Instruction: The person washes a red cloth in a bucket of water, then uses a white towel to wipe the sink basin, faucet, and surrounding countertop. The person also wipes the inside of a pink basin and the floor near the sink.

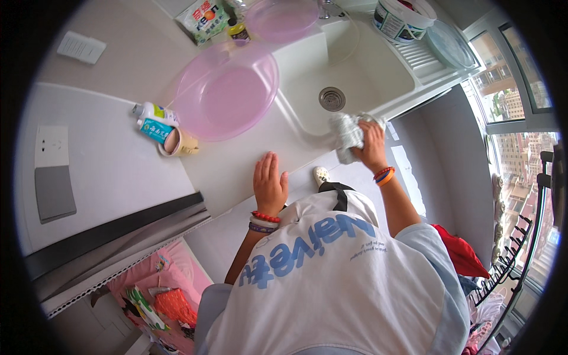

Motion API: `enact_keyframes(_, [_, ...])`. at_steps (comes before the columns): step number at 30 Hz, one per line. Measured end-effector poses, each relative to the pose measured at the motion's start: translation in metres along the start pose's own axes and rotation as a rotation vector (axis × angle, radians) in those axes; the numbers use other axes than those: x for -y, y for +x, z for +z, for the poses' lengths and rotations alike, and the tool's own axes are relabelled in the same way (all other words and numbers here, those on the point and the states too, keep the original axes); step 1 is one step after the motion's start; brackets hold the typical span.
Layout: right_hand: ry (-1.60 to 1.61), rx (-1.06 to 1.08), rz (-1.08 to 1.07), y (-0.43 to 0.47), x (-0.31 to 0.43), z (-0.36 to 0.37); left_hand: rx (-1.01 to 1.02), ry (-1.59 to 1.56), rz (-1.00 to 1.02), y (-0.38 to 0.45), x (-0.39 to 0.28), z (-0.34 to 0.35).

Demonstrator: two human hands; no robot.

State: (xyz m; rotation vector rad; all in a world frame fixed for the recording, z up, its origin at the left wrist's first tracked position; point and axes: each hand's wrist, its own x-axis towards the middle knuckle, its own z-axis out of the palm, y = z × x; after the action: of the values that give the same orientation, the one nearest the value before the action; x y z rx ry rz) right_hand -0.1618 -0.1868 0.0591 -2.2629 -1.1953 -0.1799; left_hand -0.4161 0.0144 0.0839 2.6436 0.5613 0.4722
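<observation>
My right hand (372, 144) grips a bunched pale grey-white cloth (347, 135) at the front rim of the white sink (306, 100). Part of the cloth hangs over the front edge. Palm down, my left hand (270, 185) rests at the front of the white countertop (226, 166), with no object in it and its fingers fairly straight. A round metal drain (332, 98) sits in the sink floor. Left of the sink, a pink translucent plastic basin (226, 91) stands on the counter.
Behind the basin are a second pink basin (282, 20), a detergent bag (204, 21) and a small yellow bottle (238, 32). A cup (178, 143), a toothpaste tube (155, 130) and a white bottle (157, 114) stand by the left wall. A bucket (401, 21) occupies the ribbed drainboard (415, 55).
</observation>
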Motion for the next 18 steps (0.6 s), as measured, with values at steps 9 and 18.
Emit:
enact_keyframes(9, [-0.151, -0.286, 0.288, 0.028, -0.039, -0.009, -0.185, 0.263, -0.155, 0.030, -0.020, 0.028])
enact_keyframes(18, [0.156, -0.004, -0.134, 0.028, 0.050, 0.010, -0.086, 0.242, -0.159, 0.043, -0.035, 0.025])
